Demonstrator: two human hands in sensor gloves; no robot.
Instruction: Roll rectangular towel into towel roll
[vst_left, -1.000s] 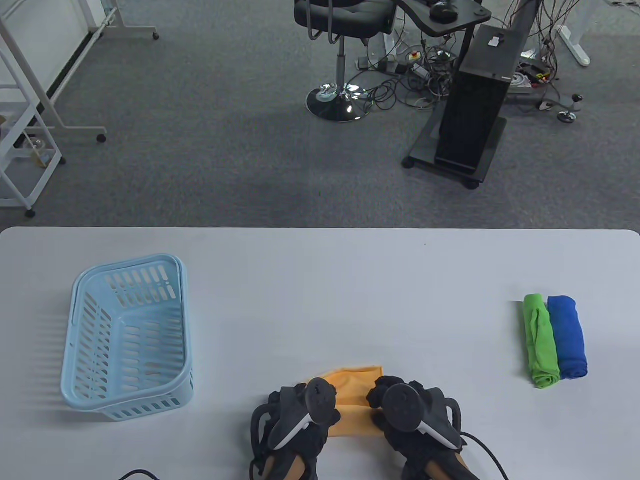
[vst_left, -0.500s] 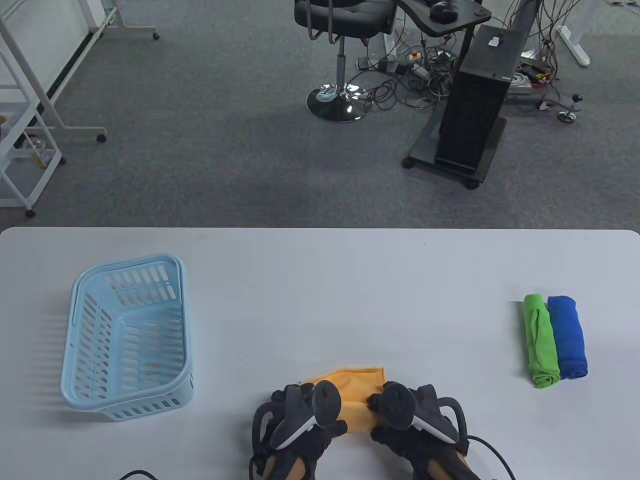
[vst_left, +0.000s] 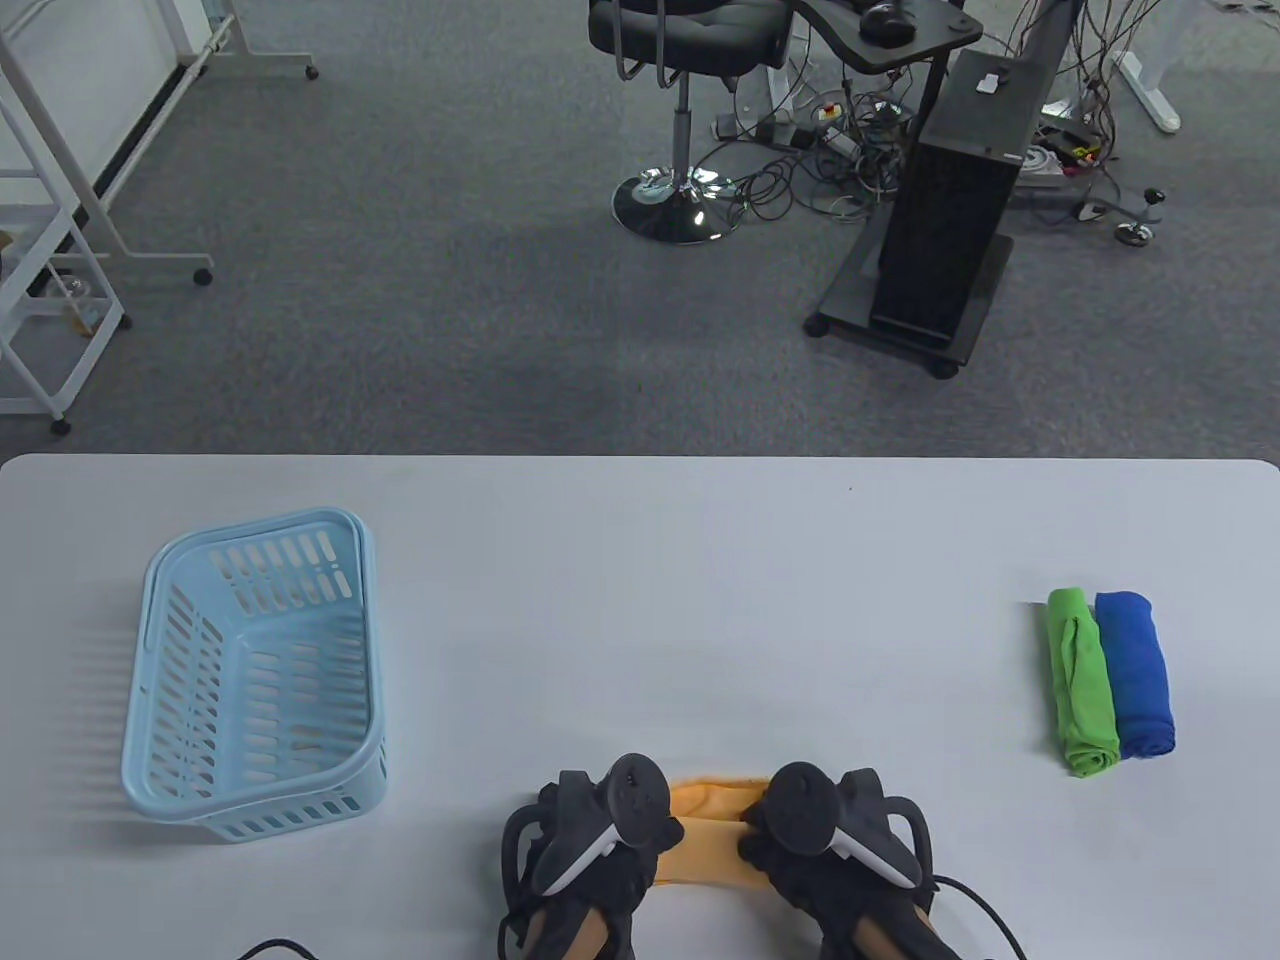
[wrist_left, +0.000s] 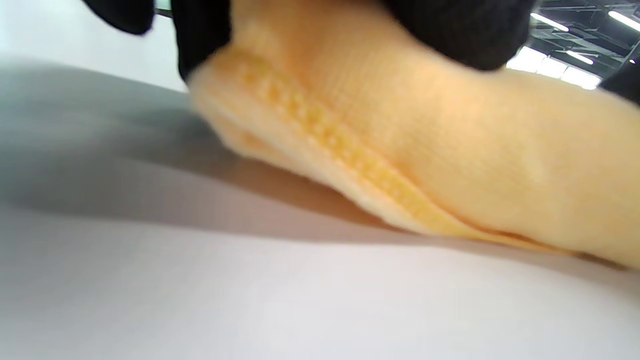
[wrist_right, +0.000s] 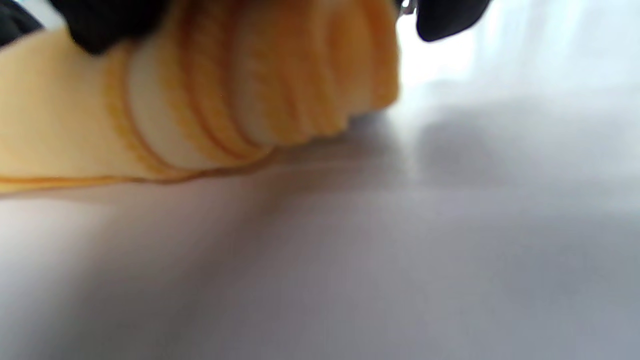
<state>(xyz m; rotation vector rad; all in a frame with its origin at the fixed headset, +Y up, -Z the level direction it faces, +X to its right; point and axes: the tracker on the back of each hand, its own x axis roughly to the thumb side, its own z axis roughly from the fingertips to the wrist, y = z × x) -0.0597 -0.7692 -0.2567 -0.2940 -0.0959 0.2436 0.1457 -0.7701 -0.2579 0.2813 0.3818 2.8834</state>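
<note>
1. While both hands bear on it, the orange towel (vst_left: 712, 835) lies low in the centre of the table view, partly rolled, near the bench's bottom edge.
2. The left hand (vst_left: 590, 850) curls its gloved fingers (wrist_left: 200, 35) over the roll's left end; the right hand (vst_left: 830, 840) does the same at the right end, so each grip is closed around the towel.
3. Compared with a second ago, the flat orange flap above the hands has gone; only a narrow band shows between the trackers.
4. The white bench (vst_left: 640, 580) also carries a pale blue basket (vst_left: 160, 650) at the left, and at the right a green roll (vst_left: 1082, 685) touching a blue roll (vst_left: 1135, 675).
5. Beyond the bench lies grey carpet, with an office chair (vst_left: 680, 60), a black stand (vst_left: 945, 220) and tangled cables at the top of the frame.
6. The right wrist view alone shows the towel's (wrist_right: 250, 90) spiral layers at its end; the left wrist view shows its stitched hem (wrist_left: 325, 145).
</note>
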